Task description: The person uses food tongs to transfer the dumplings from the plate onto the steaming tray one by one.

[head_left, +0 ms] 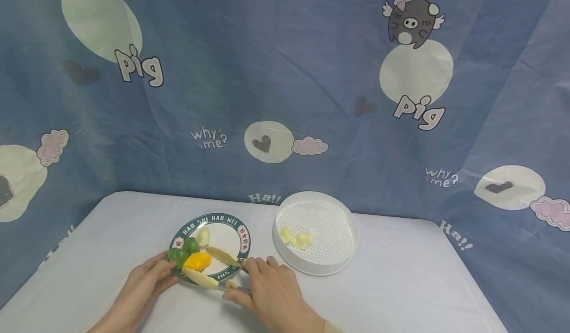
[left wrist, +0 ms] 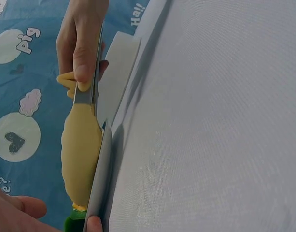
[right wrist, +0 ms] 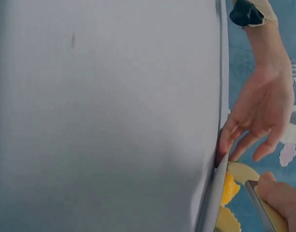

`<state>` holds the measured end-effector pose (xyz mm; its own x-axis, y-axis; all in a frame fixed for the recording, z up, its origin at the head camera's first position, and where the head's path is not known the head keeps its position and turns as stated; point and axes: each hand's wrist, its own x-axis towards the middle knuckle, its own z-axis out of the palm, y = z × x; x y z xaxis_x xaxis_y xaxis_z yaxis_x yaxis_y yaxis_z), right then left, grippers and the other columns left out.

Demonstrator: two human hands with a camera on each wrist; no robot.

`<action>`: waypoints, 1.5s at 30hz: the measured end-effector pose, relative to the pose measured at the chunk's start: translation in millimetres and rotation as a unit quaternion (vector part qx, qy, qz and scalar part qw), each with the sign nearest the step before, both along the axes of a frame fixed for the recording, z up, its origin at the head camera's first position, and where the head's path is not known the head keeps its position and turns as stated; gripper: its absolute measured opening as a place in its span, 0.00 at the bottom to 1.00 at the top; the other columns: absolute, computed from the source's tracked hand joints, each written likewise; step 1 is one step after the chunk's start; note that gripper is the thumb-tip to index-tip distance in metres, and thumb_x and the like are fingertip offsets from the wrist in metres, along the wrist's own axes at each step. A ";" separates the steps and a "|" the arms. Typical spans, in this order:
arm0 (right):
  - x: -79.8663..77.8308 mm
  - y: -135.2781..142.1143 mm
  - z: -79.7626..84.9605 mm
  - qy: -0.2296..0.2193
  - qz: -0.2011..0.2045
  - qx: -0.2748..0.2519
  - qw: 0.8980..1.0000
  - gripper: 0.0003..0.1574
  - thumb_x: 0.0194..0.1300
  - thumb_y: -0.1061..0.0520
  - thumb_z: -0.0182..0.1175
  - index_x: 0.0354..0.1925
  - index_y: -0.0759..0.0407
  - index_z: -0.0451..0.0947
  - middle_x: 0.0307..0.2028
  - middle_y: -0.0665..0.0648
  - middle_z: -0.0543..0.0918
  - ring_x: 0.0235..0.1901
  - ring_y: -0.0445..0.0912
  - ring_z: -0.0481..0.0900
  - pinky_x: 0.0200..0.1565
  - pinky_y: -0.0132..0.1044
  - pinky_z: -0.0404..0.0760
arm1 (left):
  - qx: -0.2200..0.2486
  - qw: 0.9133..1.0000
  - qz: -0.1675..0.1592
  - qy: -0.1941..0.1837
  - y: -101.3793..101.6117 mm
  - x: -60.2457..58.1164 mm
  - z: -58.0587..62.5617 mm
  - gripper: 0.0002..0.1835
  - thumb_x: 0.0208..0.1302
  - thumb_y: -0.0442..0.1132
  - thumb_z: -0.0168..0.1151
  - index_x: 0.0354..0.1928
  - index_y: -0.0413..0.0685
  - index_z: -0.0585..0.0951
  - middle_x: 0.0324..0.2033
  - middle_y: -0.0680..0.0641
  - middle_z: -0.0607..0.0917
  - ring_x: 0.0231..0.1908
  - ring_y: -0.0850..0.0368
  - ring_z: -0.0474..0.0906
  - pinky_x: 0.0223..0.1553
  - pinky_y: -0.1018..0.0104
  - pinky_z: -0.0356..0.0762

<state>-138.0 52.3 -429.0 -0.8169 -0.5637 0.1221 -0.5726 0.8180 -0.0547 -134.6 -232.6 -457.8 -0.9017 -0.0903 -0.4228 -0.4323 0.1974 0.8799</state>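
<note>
My right hand point(head_left: 276, 288) grips metal tongs point(left wrist: 81, 154) with broad pale-yellow ends, spread apart over the plate. One end lies beside a yellow lumpy piece point(head_left: 198, 261), the other reaches across the plate's middle. At the left of the round plate point(head_left: 245, 241), which has a dark green lettered rim, my left hand point(head_left: 149, 278) pinches the edge, a digit below the rim and a finger above. Green pieces point(head_left: 179, 256) sit close to its fingertips. Behind them on the plate is a pale piece point(head_left: 203, 236).
To the right of the plate stands a round white strainer point(head_left: 352, 239) with a perforated base. Two pale-yellow pieces point(head_left: 302, 241) lie inside it. A white cloth point(head_left: 392, 293) covers the table, and a blue printed curtain point(head_left: 303, 85) hangs behind.
</note>
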 end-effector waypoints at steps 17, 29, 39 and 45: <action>-3.2 -5.2 -10.3 0.111 -0.008 0.030 0.993 0.31 0.75 0.23 0.52 0.39 0.47 0.72 0.24 0.42 0.73 0.23 0.40 0.66 0.19 0.29 0.53 | 0.005 1.000 0.000 0.014 1.9 2.1 4.6 0.42 0.85 0.44 0.44 0.82 0.21 0.40 0.80 0.19 0.50 0.78 0.31 0.64 0.54 0.85 0.87; -3.0 -0.7 -4.8 0.068 -0.017 0.032 0.997 0.32 0.76 0.22 0.49 0.42 0.47 0.73 0.25 0.42 0.70 0.24 0.40 0.64 0.19 0.29 0.56 | 0.003 1.000 0.004 0.013 2.4 1.6 1.9 0.42 0.84 0.43 0.45 0.82 0.21 0.41 0.81 0.19 0.48 0.80 0.28 0.60 0.55 0.84 0.87; -5.8 19.5 14.2 0.080 -0.048 0.016 0.995 0.30 0.76 0.24 0.54 0.40 0.47 0.74 0.26 0.42 0.72 0.24 0.39 0.63 0.18 0.27 0.57 | 0.008 1.000 -0.002 0.016 0.3 0.1 0.2 0.43 0.84 0.45 0.45 0.82 0.20 0.40 0.81 0.18 0.47 0.81 0.27 0.58 0.57 0.83 0.88; -10.2 35.4 22.4 0.078 -0.088 -0.003 0.993 0.31 0.76 0.23 0.52 0.42 0.48 0.74 0.27 0.44 0.75 0.25 0.41 0.68 0.17 0.30 0.57 | 0.001 1.000 -0.009 0.016 0.0 0.5 0.3 0.43 0.85 0.46 0.44 0.81 0.19 0.41 0.80 0.18 0.48 0.80 0.27 0.59 0.57 0.82 0.88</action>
